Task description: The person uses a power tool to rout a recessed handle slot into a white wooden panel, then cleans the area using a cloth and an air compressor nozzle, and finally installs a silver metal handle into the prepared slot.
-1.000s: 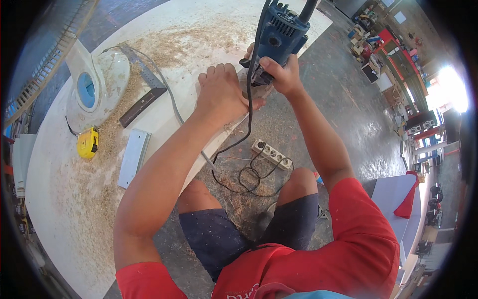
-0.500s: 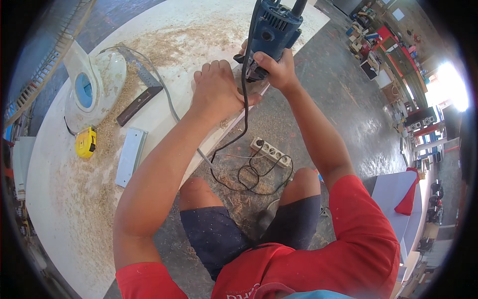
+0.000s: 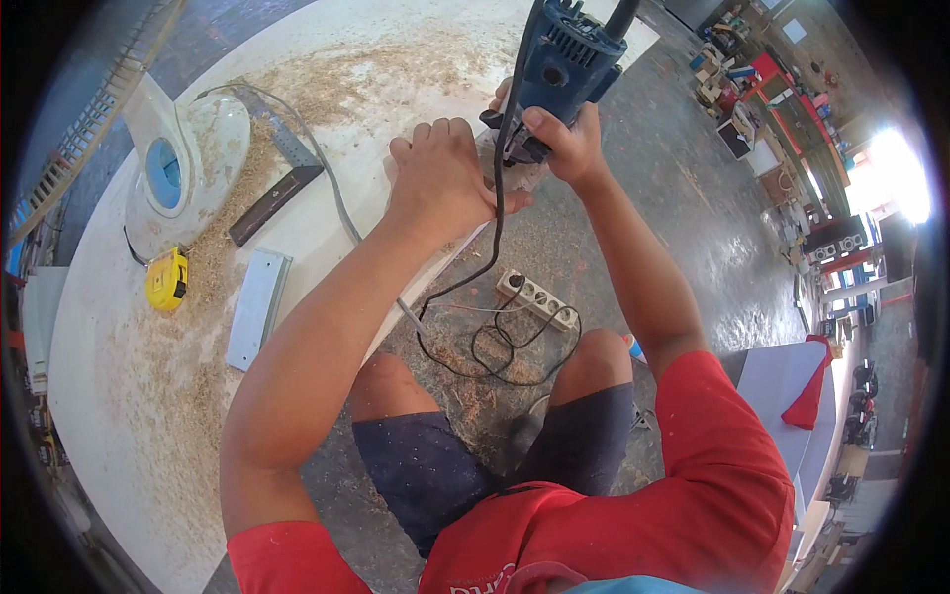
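Note:
My right hand (image 3: 569, 144) is wrapped round the lower body of a blue trim router (image 3: 572, 69), with its thumb on the near side. The router stands at the right edge of a white tabletop (image 3: 119, 396), and its bit is hidden. Just left of it my left hand (image 3: 440, 178) lies palm down on the pale surface near that edge. Its fingers point away from me and its thumb stretches toward the router's base. A black cord (image 3: 502, 168) hangs from the router in front of its base and passes close to the left thumb.
Sawdust covers much of the tabletop. On it lie a yellow tape measure (image 3: 166, 279), a try square (image 3: 277, 206), a grey rectangular block (image 3: 259, 309) and a white piece with an oval hole (image 3: 213, 148). A power strip (image 3: 537, 300) with tangled cords lies on the floor.
The router and my right hand have shifted a little to the right along the edge. My left hand has moved slightly, with its thumb reaching further right.

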Tool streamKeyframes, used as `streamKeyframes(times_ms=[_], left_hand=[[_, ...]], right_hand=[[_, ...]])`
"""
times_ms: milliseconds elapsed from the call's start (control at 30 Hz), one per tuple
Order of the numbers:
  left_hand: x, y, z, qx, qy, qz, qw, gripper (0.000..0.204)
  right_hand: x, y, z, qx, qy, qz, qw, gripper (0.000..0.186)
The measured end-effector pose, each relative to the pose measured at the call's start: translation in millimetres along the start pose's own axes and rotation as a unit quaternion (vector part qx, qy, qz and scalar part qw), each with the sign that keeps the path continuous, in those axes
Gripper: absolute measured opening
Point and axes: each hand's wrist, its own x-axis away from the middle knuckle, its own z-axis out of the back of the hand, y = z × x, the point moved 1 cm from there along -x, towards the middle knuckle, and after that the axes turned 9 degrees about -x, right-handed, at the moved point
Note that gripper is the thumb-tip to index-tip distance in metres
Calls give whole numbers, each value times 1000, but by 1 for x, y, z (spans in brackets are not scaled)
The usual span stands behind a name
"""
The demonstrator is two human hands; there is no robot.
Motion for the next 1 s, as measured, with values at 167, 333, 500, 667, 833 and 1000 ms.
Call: streamKeyframes(times_ms=[167,333,500,667,833,1000], left_hand=[[2,4,3,-5,-18,0,1000,85],[1,5,3,-6,-7,6,1000,85],[0,5,1,-17,-2,1,1000,84],[0,6,-2,-18,-13,-1,1000,84],[0,6,-2,-25,-12,1,1000,85],[0,7,0,-25,-21,11,999,85]], right_hand=[[2,-3,2,11,13,3,1000,54],[1,-3,2,5,5,3,1000,53],[1,-4,2,1,4,-2,1000,53],[0,-4,3,9,2,-2,1000,52],[1,-3,5,7,1,-1,1000,53],[0,-3,3,16,-16,4,1000,54]])
